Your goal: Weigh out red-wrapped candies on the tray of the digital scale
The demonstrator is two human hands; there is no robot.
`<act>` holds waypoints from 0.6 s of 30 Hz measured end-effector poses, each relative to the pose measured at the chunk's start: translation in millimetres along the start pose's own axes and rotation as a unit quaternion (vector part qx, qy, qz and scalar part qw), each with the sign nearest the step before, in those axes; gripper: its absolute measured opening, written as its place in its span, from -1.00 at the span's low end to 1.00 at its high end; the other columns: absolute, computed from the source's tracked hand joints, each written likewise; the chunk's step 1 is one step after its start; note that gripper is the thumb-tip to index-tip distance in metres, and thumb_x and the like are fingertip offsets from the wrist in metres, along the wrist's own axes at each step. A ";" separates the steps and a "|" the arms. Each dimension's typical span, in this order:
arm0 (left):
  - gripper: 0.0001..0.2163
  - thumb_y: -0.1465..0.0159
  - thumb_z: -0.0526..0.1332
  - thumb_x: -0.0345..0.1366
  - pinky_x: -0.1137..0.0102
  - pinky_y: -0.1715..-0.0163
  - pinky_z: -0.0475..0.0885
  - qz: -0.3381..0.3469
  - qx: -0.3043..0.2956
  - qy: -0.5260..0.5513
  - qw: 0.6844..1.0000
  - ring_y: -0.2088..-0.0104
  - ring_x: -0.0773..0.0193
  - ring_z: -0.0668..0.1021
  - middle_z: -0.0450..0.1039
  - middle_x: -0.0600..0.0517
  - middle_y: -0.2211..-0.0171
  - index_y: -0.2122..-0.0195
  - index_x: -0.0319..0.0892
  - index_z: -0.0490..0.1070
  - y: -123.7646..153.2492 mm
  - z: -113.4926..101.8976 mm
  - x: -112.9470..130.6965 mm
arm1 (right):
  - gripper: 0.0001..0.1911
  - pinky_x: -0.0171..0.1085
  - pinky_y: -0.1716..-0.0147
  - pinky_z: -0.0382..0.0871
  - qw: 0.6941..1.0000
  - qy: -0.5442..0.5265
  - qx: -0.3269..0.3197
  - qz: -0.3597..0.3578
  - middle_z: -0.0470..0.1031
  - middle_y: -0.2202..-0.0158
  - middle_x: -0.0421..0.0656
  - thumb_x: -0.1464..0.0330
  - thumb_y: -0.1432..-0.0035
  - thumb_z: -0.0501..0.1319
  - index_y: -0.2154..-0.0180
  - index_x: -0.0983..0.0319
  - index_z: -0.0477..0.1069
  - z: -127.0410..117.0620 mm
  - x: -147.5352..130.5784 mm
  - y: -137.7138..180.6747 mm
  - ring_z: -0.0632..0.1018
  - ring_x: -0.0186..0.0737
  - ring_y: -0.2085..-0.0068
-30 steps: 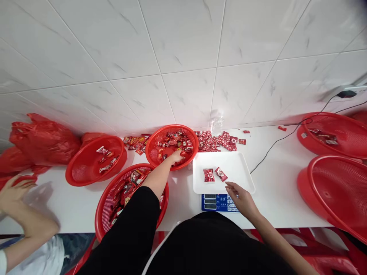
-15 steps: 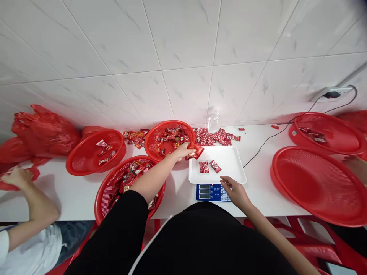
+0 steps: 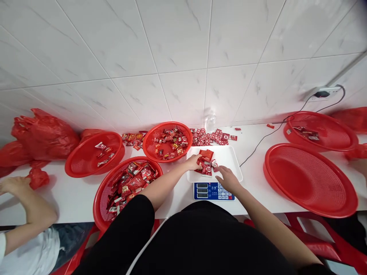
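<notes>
From my distant seat I see the left hand [image 3: 194,162] come over the left side of the white tray [image 3: 229,160], its fingers touching the red candy packets [image 3: 207,169] that lie there in a small loose group. The fingertips are partly hidden among these packets, so I cannot tell if the grip is clamped on some of them or only resting. The right hand [image 3: 230,180] is at the near right side of the tray, with its thumb apart from its fingers and nothing held between; its fingertips are just beside the rightmost packet. The tray sits on a scale, whose blue panel [image 3: 213,191] shows at its near side on the white table [image 3: 252,193]. Just left and far of the tray stands a red basket [image 3: 165,147] with many packets, and more to the near left is a larger basket [image 3: 99,200], quite full, below the left forearm. A loose heap of packets [image 3: 205,138] lies on the table beyond the tray, close to the wall. On the right, a wide basket [image 3: 299,175] stands near, and a black cable [image 3: 258,144] runs between it and the tray's far side. At the far left, a co-worker's hand [image 3: 16,186] is beside a small red bag [image 3: 39,178].
</notes>
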State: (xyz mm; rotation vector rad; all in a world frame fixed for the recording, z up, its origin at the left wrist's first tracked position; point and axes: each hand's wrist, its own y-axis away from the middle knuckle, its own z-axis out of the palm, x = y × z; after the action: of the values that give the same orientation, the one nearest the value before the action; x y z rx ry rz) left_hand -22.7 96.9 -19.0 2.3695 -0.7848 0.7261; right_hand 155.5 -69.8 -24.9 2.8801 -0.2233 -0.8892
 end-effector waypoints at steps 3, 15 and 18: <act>-0.37 0.11 0.39 -0.33 0.37 0.14 0.40 0.015 0.014 0.026 0.999 0.13 0.11 0.51 0.44 -0.10 0.04 -0.06 -0.17 0.36 4.2 3.0 -1.4 | -0.51 -0.05 -0.11 0.22 1.000 0.005 -0.016 -0.018 0.27 -0.19 -0.03 0.31 -0.16 0.08 -0.14 0.17 0.25 7.0 -3.6 -6.7 0.30 -0.01 -0.17; -0.91 -0.20 0.14 -0.35 0.42 0.21 0.38 -0.145 0.264 0.136 0.944 0.23 0.27 0.51 0.50 -0.01 0.26 0.31 -0.16 0.41 3.6 -66.0 -59.1 | -0.57 -0.06 -0.06 0.33 0.996 -0.088 0.015 -0.016 0.31 -0.15 -0.06 0.23 -0.19 0.01 -0.08 0.11 0.31 12.4 2.6 17.6 0.39 -0.06 -0.12; -0.90 -0.14 0.24 -0.27 0.40 0.29 0.37 -0.211 0.182 0.135 0.951 0.29 0.21 0.52 0.49 0.00 0.37 0.37 -0.18 0.40 7.9 -92.8 -91.9 | -0.59 -0.07 0.06 0.44 0.992 -0.122 0.023 0.021 0.33 -0.13 -0.06 0.17 -0.17 0.02 -0.04 0.07 0.34 14.3 5.8 31.2 0.50 -0.05 0.02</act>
State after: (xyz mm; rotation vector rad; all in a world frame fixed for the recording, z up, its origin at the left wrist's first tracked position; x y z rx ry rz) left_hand -120.3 183.3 -8.2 2.5526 -0.0169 1.0415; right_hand 148.9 -102.5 -34.9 2.7900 -0.3301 -1.2447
